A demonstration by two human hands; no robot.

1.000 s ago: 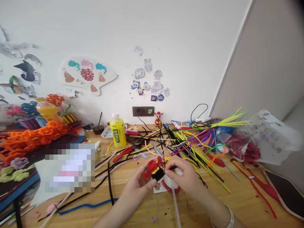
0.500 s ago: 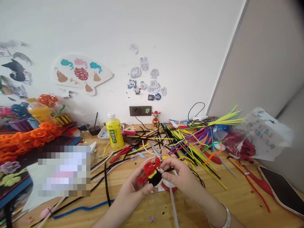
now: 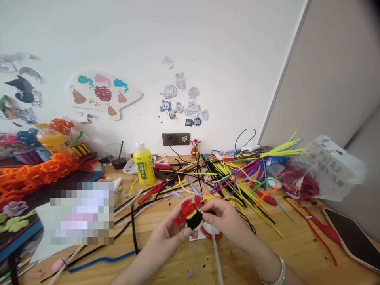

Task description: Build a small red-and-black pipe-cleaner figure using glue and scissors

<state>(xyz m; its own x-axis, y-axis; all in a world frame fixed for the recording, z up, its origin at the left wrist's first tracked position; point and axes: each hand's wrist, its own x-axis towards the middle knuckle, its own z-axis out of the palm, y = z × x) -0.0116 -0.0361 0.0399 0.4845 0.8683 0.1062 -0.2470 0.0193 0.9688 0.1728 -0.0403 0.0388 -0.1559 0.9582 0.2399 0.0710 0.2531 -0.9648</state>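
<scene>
Over the wooden bench (image 3: 299, 257), my left hand (image 3: 166, 235) and right fingers (image 3: 219, 211) grip a pipe-cleaner figure (image 3: 193, 218) closely, its red top and black body already formed.

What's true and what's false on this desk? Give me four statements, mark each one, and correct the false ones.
1. The left hand and right hand both grip a red and black pipe-cleaner figure. True.
2. The yellow bottle has a red cap. False: its cap is white.
3. A silver bangle circles the right wrist. True.
4. The phone lies left of the hands. False: it lies far to their right.
</scene>
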